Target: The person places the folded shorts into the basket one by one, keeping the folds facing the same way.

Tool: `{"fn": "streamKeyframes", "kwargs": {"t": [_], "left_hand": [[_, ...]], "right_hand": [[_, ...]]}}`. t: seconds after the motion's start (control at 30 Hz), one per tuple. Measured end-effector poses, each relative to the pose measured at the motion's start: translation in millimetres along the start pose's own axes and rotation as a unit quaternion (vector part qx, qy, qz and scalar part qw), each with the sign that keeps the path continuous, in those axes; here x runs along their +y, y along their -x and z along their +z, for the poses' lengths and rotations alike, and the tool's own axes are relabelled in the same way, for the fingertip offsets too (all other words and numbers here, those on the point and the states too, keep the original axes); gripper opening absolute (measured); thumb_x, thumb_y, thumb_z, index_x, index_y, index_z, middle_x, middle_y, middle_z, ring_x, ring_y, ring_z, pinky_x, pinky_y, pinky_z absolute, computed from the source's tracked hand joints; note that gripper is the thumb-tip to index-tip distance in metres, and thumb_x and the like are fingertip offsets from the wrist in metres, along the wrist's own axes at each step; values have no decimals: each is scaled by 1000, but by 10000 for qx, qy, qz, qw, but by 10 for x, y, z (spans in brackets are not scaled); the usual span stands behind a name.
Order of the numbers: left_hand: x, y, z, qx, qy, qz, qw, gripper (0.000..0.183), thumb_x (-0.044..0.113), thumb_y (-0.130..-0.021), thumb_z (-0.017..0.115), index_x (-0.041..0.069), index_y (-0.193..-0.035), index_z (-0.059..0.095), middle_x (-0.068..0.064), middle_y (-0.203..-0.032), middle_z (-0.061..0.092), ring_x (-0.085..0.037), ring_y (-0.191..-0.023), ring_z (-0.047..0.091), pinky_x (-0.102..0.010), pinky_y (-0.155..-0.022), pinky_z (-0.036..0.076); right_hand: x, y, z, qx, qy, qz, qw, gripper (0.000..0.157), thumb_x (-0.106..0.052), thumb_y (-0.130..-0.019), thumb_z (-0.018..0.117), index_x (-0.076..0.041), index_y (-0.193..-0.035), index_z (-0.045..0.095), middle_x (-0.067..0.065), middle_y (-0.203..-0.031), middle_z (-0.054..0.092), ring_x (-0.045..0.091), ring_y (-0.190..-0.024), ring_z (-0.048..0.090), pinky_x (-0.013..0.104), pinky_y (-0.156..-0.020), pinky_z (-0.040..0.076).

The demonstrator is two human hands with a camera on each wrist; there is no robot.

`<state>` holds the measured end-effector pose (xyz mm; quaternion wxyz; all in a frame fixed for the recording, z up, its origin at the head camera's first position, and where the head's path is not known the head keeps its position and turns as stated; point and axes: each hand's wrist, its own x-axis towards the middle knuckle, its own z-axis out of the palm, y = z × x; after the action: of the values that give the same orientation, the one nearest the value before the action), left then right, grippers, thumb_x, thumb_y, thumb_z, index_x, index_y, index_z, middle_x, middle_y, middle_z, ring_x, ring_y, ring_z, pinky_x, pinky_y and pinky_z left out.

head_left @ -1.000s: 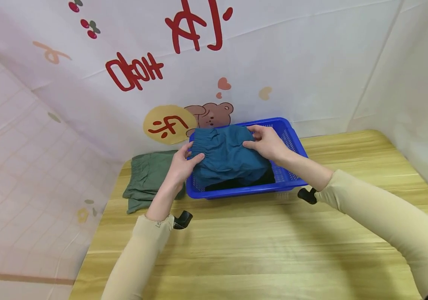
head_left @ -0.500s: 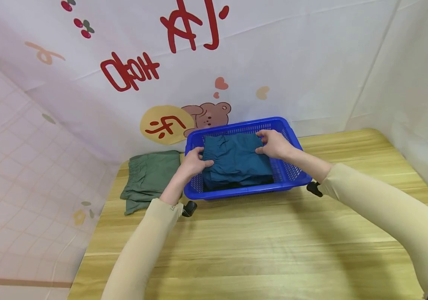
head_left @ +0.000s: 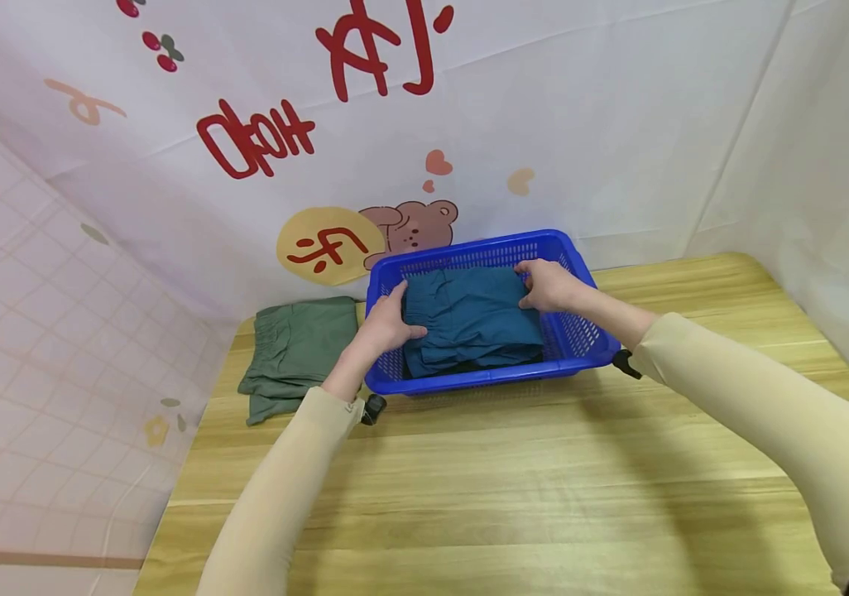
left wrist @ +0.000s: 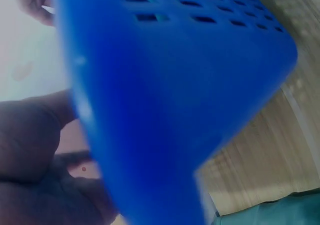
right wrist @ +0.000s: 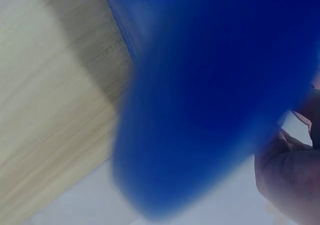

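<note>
Folded teal shorts (head_left: pixel 469 314) with a gathered waistband lie inside the blue plastic basket (head_left: pixel 484 377), over something dark. My left hand (head_left: pixel 386 323) is at the waistband end, thumb and forefinger spread apart, the thumb tip over the cloth. At the opposite end of the shorts, my right hand (head_left: pixel 549 285) has its thumb and fingers parted beside the cloth's edge. In the left wrist view the basket's wall (left wrist: pixel 200 80) hides the shorts, with the left palm (left wrist: pixel 30 155) beside it. A blurred blue rim (right wrist: pixel 200 100) covers most of the right wrist view.
A folded green garment (head_left: pixel 305 348) with an elastic waistband lies on the wooden table (head_left: pixel 514 480), left of the basket. A printed white cloth wall (head_left: pixel 603 149) stands close behind the basket, and further cloth walls rise at both sides.
The teal shorts have come down into the basket and lie flatter, shifted slightly right. Both hands moved right with them, and the left thumb and forefinger have since spread wider.
</note>
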<state>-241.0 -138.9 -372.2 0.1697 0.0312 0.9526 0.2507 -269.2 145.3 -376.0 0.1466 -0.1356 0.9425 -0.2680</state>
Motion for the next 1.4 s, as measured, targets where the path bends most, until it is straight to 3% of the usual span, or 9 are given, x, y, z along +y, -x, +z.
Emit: {"fn": "streamKeyframes", "kwargs": {"t": [0.13, 0.3, 0.4, 0.57, 0.9, 1.4], "left_hand": [[-31, -1, 2, -235, -274, 214, 9991, 91, 31, -100, 73, 11, -170, 18, -23, -174, 25, -40, -164, 22, -56, -132, 29], [-43, -1, -8, -483, -488, 290, 9972, 91, 33, -100, 72, 7, -169, 19, -24, -174, 26, -40, -163, 25, -54, -132, 30], [-31, 0, -7, -510, -503, 289, 9970, 91, 32, -100, 72, 6, -169, 18, -23, -174, 26, -39, -164, 24, -53, -133, 29], [-10, 4, 36, -630, -618, 201, 9959, 93, 31, -100, 74, 6, -169, 17, -21, -175, 24, -37, -165, 21, -52, -133, 27], [-6, -15, 160, -745, -736, 66, 9945, 94, 31, -101, 73, 3, -169, 13, -22, -174, 25, -36, -166, 20, -49, -134, 27], [-23, -30, 298, -488, -670, -111, 9965, 95, 32, -102, 71, 5, -169, 11, -24, -174, 23, -36, -165, 20, -49, -132, 30]], "right_hand": [[1, -6, 15, 24, 181, -227, 9996, 74, -1, -97, 69, 9, -160, 31, 33, -123, 65, 40, -110, 64, 56, -103, 55], [1, 34, -50, -347, -124, -453, 9983, 82, -13, -100, 70, 3, -165, 23, 38, -144, 55, 49, -132, 57, 59, -107, 53], [17, 41, -78, -703, -154, -597, 9956, 89, -25, -99, 73, 5, -165, 22, 38, -157, 44, 53, -145, 46, 62, -116, 46], [46, 36, -35, -1133, 211, -782, 9903, 98, -31, -95, 78, 14, -161, 22, 38, -164, 34, 53, -153, 36, 62, -126, 34], [76, 4, 101, -1340, 565, -686, 9870, 98, -29, -95, 77, 18, -159, 20, 40, -165, 28, 55, -156, 27, 63, -129, 28], [27, 15, 216, -1326, 924, -366, 9862, 98, -28, -99, 73, 16, -162, 11, 38, -167, 25, 52, -157, 28, 60, -130, 29]]}}
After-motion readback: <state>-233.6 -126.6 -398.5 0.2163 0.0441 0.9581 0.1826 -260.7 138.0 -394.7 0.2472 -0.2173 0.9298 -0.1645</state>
